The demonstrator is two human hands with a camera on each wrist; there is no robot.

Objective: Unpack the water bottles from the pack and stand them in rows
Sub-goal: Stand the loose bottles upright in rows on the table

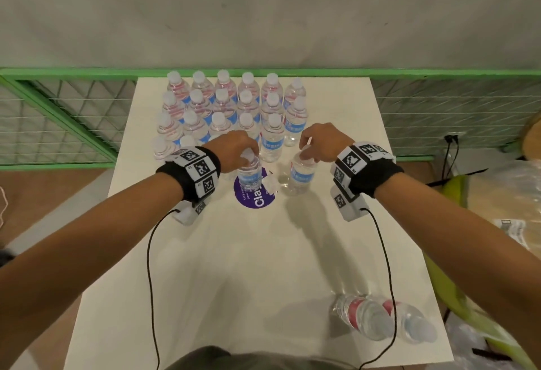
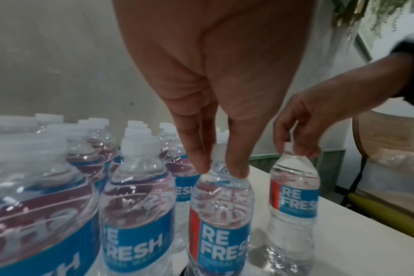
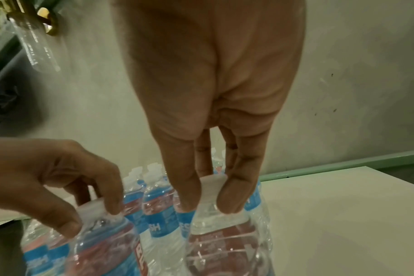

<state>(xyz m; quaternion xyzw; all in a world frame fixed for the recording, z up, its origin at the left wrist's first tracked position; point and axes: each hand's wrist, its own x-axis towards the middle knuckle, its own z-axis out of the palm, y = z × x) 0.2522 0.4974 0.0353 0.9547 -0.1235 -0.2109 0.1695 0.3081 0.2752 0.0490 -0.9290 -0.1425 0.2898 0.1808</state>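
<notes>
Head view, with both wrist views. The left hand (image 1: 234, 147) reaches down from above and pinches the neck of an upright bottle (image 1: 249, 175) just under its white cap; in the left wrist view the fingers (image 2: 196, 149) close on either side of that cap, so this grip is pressed onto the bottle. The bottle stands over a round purple sticker (image 1: 256, 197) on the white surface (image 1: 248, 267). Just beside this grip, toward the other hand, lies a small scrap of clear plastic (image 1: 270, 186).

The right hand (image 1: 322, 141) holds a second upright bottle (image 1: 303, 176) in the same way, fingers curled round the cap and neck; the right wrist view shows the fingertips (image 3: 232, 198) pinching it from both sides. The two held bottles stand near each other but apart, each with a blue label reading "RE FRESH" and a red stripe.

Beyond both grips, toward the wall, stand the rows of bottles (image 1: 234, 106) already set out, caps up and closely packed; the nearest of them rises between the two hands, slightly farther away. Behind the right grip, near the person's body and at the edge of the surface, two more bottles (image 1: 380, 321) lie on their sides, touching one another. A green rail (image 1: 439, 72) with wire mesh runs behind the surface. Both wrists carry black bands with printed markers (image 1: 202, 169) and a thin black cable (image 1: 150, 252).
</notes>
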